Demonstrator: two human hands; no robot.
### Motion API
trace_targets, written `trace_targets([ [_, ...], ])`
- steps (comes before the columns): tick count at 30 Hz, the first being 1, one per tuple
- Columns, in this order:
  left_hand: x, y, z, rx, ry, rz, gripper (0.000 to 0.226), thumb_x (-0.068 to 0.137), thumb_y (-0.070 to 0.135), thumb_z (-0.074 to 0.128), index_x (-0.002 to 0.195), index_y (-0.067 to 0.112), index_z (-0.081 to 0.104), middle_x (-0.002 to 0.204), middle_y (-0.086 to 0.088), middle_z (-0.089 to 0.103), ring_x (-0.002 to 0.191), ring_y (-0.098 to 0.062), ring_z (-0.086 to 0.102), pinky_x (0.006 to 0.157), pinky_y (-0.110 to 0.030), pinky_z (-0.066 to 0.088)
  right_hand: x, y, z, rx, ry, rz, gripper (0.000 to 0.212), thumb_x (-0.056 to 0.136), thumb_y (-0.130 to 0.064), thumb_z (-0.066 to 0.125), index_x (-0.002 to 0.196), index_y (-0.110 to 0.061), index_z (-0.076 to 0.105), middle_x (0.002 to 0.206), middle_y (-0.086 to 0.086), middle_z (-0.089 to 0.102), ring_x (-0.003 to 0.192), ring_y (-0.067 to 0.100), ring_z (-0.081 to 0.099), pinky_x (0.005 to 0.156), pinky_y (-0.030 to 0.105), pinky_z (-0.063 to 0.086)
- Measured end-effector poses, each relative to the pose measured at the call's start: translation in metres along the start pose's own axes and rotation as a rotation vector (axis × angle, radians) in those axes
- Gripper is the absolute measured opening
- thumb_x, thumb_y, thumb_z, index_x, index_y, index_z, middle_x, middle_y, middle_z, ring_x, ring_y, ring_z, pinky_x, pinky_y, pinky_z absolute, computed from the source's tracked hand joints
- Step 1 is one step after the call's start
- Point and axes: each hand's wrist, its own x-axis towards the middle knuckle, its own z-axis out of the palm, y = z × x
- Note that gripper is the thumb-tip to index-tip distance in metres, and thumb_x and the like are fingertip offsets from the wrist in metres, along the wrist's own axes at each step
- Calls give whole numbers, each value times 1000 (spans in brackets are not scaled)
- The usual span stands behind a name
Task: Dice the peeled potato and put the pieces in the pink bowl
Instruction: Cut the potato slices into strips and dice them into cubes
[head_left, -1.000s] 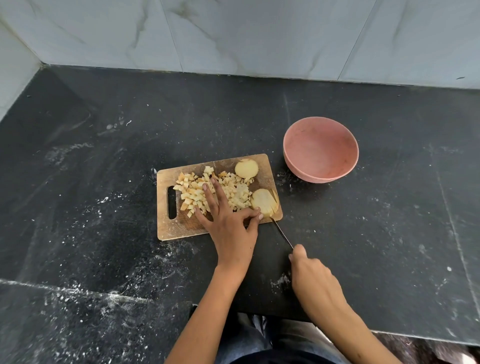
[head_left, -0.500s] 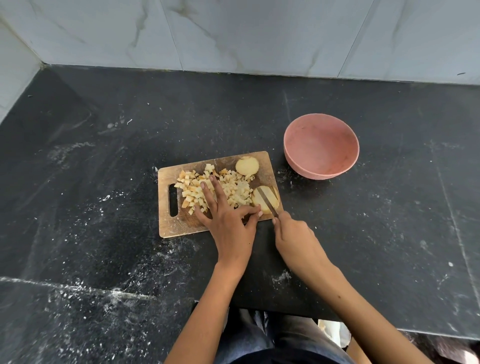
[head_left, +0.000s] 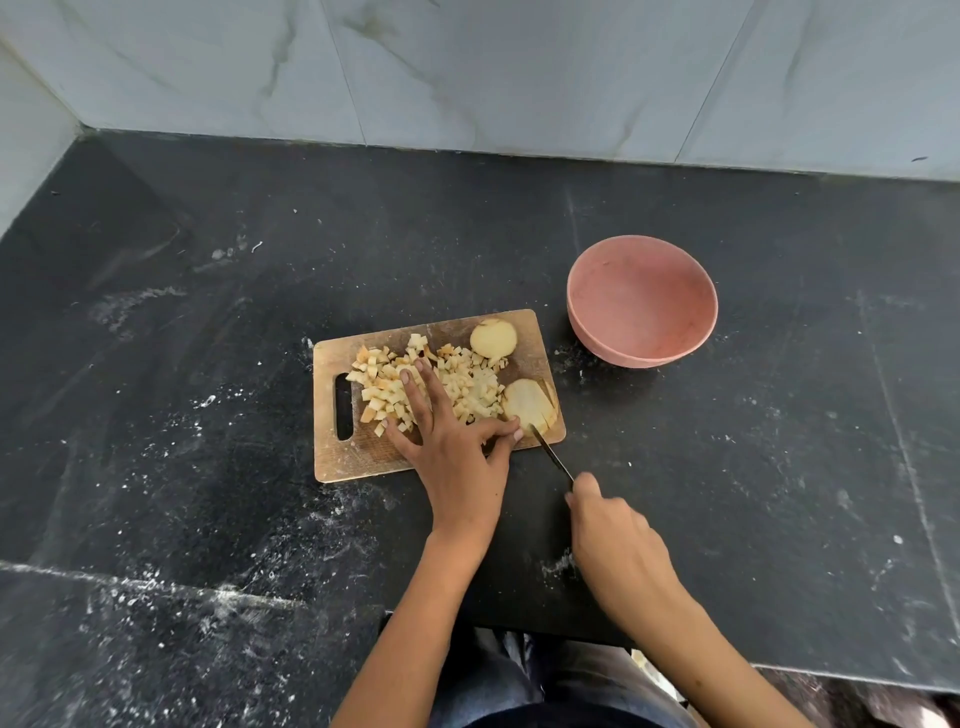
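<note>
1. The wooden cutting board (head_left: 358, 457) lay on the dark tabletop (head_left: 156, 364), its handle slot at the left end and a heap of diced potato pieces (head_left: 384, 387) spread over its middle.
2. The left hand (head_left: 452, 457) rested flat on the board, fingers straight and spread over the dice, thumb reaching toward the partly sliced potato chunk (head_left: 527, 402) at the board's right edge.
3. That chunk looked firm but wet and probably slippery; it would be best steadied from its uncut left side, fingertips kept back from the blade.
4. A rounded end piece of potato (head_left: 493, 339) sat uncut at the board's far right corner.
5. The right hand (head_left: 618, 545) curled around the handle of a knife (head_left: 550, 451), whose thin blade angled up to the chunk.
6. The dice were small, light and loose, likely to scatter if pushed carelessly; scooping in handfuls seemed safest.
7. The pink bowl (head_left: 597, 291) stood just beyond the board's right end, holding nothing visible, with no obstacle between.
</note>
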Motion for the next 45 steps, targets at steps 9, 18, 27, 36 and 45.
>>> trace_targets([
  [9, -3, -3, 1, -53, 19, 29, 6, 79, 31, 75, 79, 36, 74, 159, -13, 4, 146, -32, -11, 111, -60, -7, -22, 22, -8, 224, -15, -76, 27, 102, -33, 30, 78, -21, 35, 65, -1, 47, 70, 28, 54, 62, 35, 39],
  [18, -2, -5, 1, -52, 77, 55, 2, 76, 33, 78, 76, 34, 76, 160, -7, 5, 147, -28, -9, 111, -53, -9, 12, -16, -23, 226, 88, -115, 25, 103, -33, 28, 97, -14, 43, 80, 6, 59, 78, 28, 59, 65, 35, 43],
  [27, 1, -4, 0, -13, 9, 26, 9, 79, 33, 75, 72, 32, 70, 159, -6, -4, 145, -27, -18, 108, -50, -18, 32, -32, -10, 35, 39, -14, 33, 101, -14, 29, 132, -7, 33, 112, 17, 61, 101, 34, 61, 75, 39, 44],
  [36, -1, 1, -1, -3, -2, 16, 10, 82, 30, 73, 73, 30, 69, 158, -6, -5, 146, -29, -14, 110, -59, -12, 4, -9, 2, 6, -26, -19, 7, 101, -13, 30, 96, -17, 28, 88, 8, 57, 85, 30, 60, 63, 36, 38],
  [45, -5, -2, 3, -68, 22, 8, 11, 81, 29, 74, 72, 30, 68, 159, -9, 0, 147, -30, -11, 110, -56, -12, -10, 14, -32, 302, -47, -100, 28, 102, -30, 33, 79, -18, 43, 70, 0, 53, 64, 17, 53, 58, 30, 38],
])
